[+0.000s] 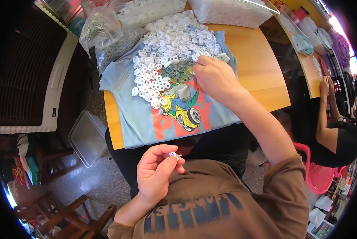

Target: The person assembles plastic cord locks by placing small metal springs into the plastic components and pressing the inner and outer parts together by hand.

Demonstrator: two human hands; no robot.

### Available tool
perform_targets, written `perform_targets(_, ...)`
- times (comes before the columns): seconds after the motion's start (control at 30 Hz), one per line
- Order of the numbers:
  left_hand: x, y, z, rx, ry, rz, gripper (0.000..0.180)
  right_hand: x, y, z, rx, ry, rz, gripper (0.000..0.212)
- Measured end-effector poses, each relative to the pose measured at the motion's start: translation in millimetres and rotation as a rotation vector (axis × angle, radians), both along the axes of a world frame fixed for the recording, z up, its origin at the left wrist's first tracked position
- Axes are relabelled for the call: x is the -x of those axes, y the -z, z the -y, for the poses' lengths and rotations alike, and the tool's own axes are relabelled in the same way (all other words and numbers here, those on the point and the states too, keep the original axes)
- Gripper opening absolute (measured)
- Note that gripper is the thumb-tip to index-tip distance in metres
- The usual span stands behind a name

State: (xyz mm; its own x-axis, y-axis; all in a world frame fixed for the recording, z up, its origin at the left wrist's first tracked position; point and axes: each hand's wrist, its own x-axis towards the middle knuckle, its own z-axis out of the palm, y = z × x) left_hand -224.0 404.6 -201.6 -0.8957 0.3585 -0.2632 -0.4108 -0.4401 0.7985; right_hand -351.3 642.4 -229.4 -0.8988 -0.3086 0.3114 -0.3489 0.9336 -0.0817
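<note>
Fitting [172,154], white, sits nearside over the lap, pinched narrowly by the left hand [155,172]; a slackened grip could drop it. Farther right, the right hand [214,76] bunches its fingers at the white pile [174,38], their hold unclear.

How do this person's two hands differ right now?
The left hand is in front of the brown top, while the right hand is over the light blue cloth. The left hand pinches a small white piece with a metal bit; the right hand is at the white heap, its hold unclear. Both are bare, fingers bent.
</note>
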Motion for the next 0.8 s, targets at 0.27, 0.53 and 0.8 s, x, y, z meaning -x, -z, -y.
perform_targets(0.27,20.1,-11.7,-9.1,-0.010,0.053,-0.041,0.020,-4.2,0.9,-1.2,0.127,0.086,-0.022,0.014)
perform_targets(0.53,29.7,-18.9,-24.5,0.056,-0.038,-0.045,0.018,-46.9,-22.4,11.9,1.285,0.166,0.385,0.017)
perform_targets(0.8,34.5,-17.3,-33.8,-0.083,0.087,-0.102,0.020,-108.2,-46.1,31.5,2.259,0.092,0.845,0.023)
